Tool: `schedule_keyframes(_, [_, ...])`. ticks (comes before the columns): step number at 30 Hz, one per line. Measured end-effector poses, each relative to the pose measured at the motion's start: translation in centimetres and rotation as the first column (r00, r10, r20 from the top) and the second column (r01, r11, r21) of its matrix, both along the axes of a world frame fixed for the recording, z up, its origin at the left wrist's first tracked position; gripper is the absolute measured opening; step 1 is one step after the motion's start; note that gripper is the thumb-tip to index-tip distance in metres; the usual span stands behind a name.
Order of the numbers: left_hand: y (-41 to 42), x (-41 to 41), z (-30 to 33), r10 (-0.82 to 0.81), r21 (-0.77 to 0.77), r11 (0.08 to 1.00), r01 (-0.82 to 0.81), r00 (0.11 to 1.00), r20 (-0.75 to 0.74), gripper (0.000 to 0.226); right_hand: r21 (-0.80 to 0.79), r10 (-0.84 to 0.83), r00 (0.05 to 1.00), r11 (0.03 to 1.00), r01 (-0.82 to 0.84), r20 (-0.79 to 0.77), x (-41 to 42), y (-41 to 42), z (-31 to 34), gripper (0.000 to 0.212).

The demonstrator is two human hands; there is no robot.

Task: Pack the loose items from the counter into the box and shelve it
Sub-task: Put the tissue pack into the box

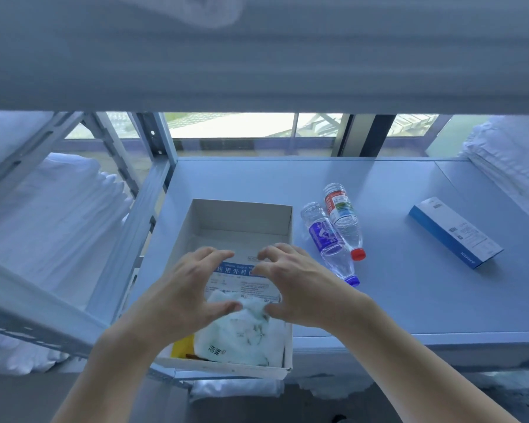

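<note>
Open white box [242, 215] at counter [394, 300] front-left edge. Both hands over it: left hand [184, 288] and right hand [300, 285], fingers curled, pinching mask packet [245, 283] inside box, above tissue pack [242, 334]. Two bottles [333, 236] lying just right of box; blue carton [455, 232] further right, apart.

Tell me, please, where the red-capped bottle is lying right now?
In the head view, the red-capped bottle lies on its side on the counter, right of the open box, against the blue-capped bottle and left of the blue carton.
</note>
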State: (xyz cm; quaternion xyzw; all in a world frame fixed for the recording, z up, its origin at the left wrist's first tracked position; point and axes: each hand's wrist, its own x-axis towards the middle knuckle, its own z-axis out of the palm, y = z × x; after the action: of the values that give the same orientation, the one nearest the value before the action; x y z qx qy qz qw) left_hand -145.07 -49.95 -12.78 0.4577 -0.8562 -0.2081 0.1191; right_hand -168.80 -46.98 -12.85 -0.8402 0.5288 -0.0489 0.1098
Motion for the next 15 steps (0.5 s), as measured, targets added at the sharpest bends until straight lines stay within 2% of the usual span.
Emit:
schedule_keyframes(9, [0.1,-6.2,1.0,0.015,-0.058,0.998,-0.019,0.997,-0.070,0.077,-0.040,-0.082,0.977,0.995,0.091,0.195,-8.2,1.7,1.2,0.057])
schedule_keyframes(15, [0.4,-13.0,1.5,-0.014,-0.131,0.991,0.008,0.999,-0.049,0.072,-0.028,-0.202,0.959,0.977,0.212,0.197,-16.8,2.7,0.8,0.054])
